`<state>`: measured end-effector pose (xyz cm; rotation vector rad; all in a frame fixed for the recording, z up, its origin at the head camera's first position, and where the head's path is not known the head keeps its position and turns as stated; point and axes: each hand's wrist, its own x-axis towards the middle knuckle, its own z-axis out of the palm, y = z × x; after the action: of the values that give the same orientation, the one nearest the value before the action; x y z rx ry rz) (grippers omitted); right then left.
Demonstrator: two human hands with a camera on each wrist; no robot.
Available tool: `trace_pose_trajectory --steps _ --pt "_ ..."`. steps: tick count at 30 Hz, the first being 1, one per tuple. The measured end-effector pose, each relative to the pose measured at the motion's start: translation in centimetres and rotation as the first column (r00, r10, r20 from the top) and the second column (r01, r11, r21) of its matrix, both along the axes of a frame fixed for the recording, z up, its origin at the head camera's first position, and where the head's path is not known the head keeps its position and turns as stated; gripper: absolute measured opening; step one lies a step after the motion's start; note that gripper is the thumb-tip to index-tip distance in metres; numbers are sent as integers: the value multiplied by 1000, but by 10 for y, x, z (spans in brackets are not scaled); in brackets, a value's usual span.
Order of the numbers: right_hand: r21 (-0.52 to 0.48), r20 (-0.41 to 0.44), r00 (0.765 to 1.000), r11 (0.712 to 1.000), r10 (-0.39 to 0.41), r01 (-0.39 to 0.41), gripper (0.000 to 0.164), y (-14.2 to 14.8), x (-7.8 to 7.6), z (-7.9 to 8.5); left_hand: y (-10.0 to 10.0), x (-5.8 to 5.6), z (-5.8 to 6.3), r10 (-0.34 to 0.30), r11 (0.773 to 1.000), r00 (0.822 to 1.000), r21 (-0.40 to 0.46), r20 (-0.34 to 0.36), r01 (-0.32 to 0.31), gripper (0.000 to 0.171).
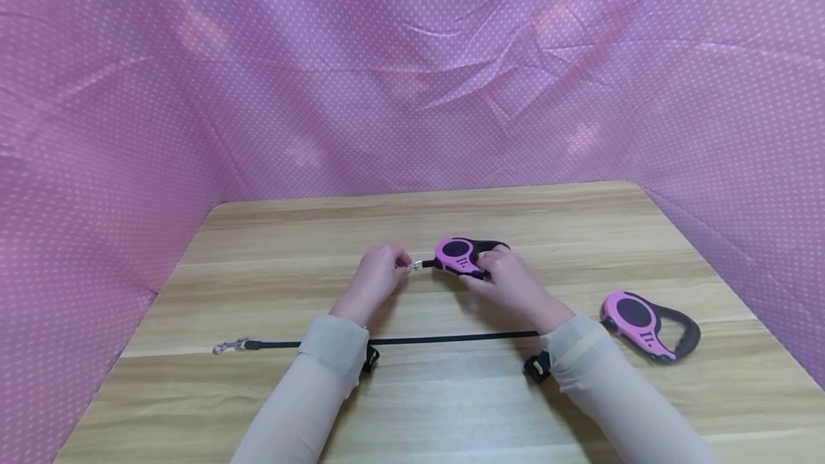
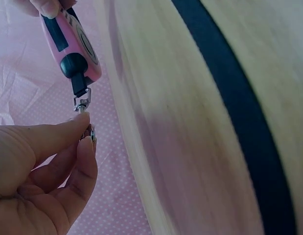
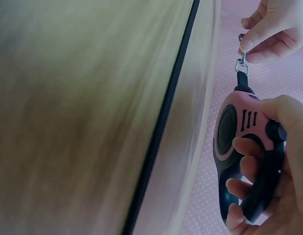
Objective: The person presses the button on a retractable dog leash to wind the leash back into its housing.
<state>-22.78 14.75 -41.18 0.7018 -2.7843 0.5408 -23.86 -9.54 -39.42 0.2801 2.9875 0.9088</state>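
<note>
Pink dotted cloth (image 1: 412, 77) is hanging around the wood-grained table (image 1: 451, 414). At left, a metal clip (image 1: 230, 345) is lying on the tabletop, its black strap (image 1: 451, 339) running straight rightward and passing under both your sleeved forearms (image 1: 290, 399). Beyond that strap, your left hand (image 1: 377, 278) is pinching a second clip (image 1: 417, 265) between thumb and fingertips, the other fingers curling inward. That clip is joining a short black end, which is emerging from the nose of the far leash (image 1: 446, 250), a pink-and-black one that you are holding above the table, near the middle. Your right hand (image 1: 512, 281) is gripping its looped black handle, fingers curling through the opening, thumb resting against the pink casing. Farthest right, the near leash (image 1: 634, 311), matching in colors, is lying on the table well apart from the other, the long strap stretching out from its left side.
</note>
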Motion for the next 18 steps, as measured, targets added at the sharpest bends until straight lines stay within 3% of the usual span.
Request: trace_pose_trajectory --steps 10,18 --pt "81 30 999 996 36 -38 40 -2 -7 -6 1 -3 -6 -5 1000 998 -13 68 6 14" --pt "146 135 991 989 -6 -14 38 -3 -7 -6 1 -4 -11 -6 999 996 -47 85 10 13"
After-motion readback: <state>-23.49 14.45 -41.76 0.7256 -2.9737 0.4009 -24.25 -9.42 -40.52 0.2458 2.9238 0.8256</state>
